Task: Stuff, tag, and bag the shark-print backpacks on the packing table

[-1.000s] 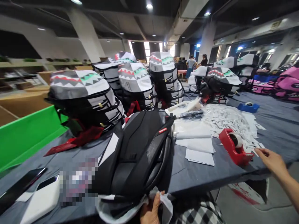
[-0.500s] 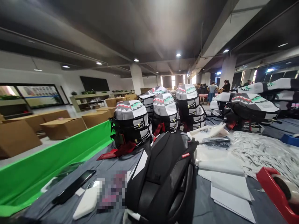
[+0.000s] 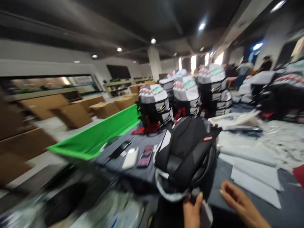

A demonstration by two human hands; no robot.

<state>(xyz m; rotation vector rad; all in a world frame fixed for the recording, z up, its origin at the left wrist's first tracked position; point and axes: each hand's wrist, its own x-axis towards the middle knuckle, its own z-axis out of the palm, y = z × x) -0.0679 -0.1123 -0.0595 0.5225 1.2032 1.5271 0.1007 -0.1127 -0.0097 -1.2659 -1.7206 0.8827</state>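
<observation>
The black backpack (image 3: pixel 187 152) sits tilted on the near part of the desk (image 3: pixel 140 177), a small red tag on its side. The left hand (image 3: pixel 192 210) is clamped on its lower edge, where a pale grey trim (image 3: pixel 166 186) curls out. The right hand (image 3: pixel 242 202) is apart from it, open, over the desk. Just left of the backpack lie a pink-screened phone (image 3: pixel 145 155), a white power bank (image 3: pixel 130 159) and a black phone (image 3: pixel 120 149). To its right are paper sheets (image 3: pixel 254 180). Behind it rise stacks of grey-and-black backpacks (image 3: pixel 185 95), beside a green board (image 3: pixel 95 136), with cardboard boxes (image 3: pixel 104 109) beyond.
</observation>
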